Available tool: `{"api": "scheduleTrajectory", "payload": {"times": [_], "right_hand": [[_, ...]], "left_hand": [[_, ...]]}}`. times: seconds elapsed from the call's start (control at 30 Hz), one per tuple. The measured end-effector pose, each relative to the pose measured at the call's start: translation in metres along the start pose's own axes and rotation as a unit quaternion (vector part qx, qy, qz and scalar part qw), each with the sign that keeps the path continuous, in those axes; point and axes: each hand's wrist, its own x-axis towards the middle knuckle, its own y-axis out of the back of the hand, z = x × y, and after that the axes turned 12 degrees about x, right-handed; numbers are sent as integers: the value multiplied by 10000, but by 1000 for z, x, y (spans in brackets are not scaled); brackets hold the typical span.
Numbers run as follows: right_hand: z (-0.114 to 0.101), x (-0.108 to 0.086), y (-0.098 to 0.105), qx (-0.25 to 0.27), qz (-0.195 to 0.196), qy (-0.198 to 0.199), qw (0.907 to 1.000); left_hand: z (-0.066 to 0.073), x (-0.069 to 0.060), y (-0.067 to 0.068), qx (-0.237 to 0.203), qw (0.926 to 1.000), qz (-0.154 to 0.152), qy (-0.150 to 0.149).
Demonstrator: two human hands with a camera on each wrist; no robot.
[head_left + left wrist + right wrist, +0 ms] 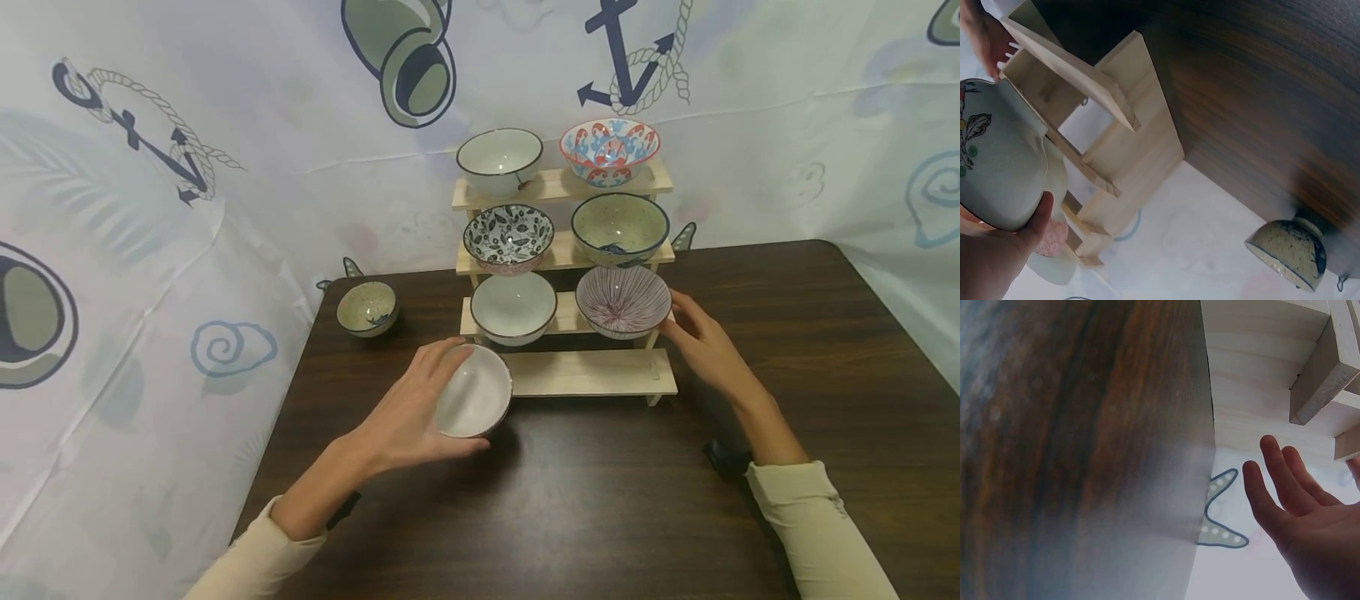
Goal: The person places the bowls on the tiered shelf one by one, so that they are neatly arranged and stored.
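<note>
My left hand (420, 412) grips a white bowl (474, 393) with a dark rim at the left end of the lowest step of a wooden tiered rack (592, 372). The bowl tilts toward the head camera. In the left wrist view the bowl's outside (1004, 169) carries a leaf and flower pattern, and my thumb lies on it. My right hand (705, 346) is at the rack's right side, close to a purple-striped bowl (624, 302). Its fingers (1279, 472) are spread and loosely extended in the right wrist view; contact with the bowl is unclear.
On the rack stand a plain white bowl (513, 307), a black-leaf bowl (508, 237), a green bowl (620, 229), a white dark-rimmed bowl (499, 161) and a red-blue bowl (610, 150). A small speckled bowl (367, 308) sits at the dark table's (570, 500) back left.
</note>
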Motion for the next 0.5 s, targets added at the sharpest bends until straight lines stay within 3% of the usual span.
{"api": "scheduleTrajectory", "payload": {"times": [0.5], "right_hand": [[0, -1, 0, 39, 25, 7, 10000]], "left_hand": [[11, 9, -10, -44, 9994, -77, -335]]}}
